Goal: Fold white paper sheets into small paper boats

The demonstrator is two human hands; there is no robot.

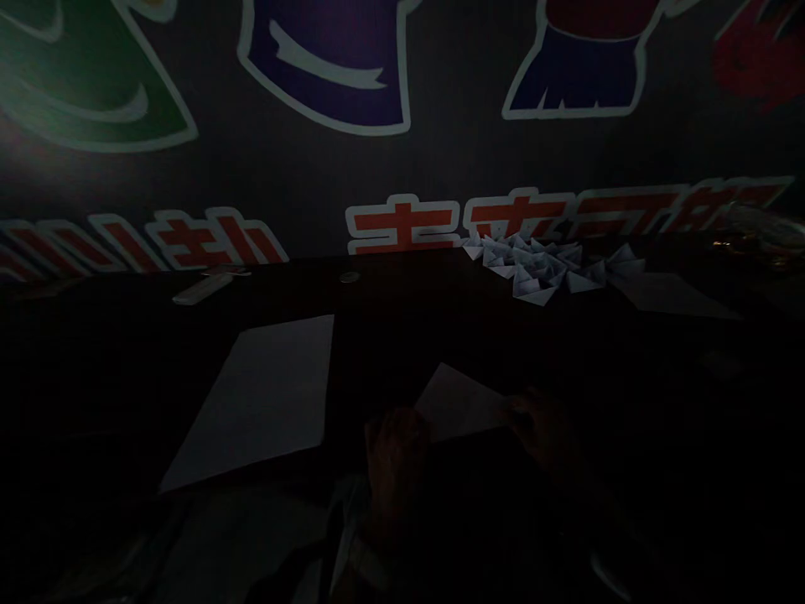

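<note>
In the dim head view, a folded sheet of paper (462, 403) lies between my two hands over the dark table, one corner pointing away from me. My left hand (396, 440) is closed at its left corner. At the right corner, my right hand (534, 419) pinches the edge between thumb and fingers. Darkness hides much of both hands. Left of them rests a stack of white paper (270, 386). Farther back on the right stands a cluster of folded paper boats (534, 264).
A flat paper sheet (679, 294) lies right of the boats. At the back left are a pale, long flat object (205, 288) and a small round item (350, 277). A wall with painted figures and red lettering (402, 220) rises behind the table. Clear plastic (764, 226) shows far right.
</note>
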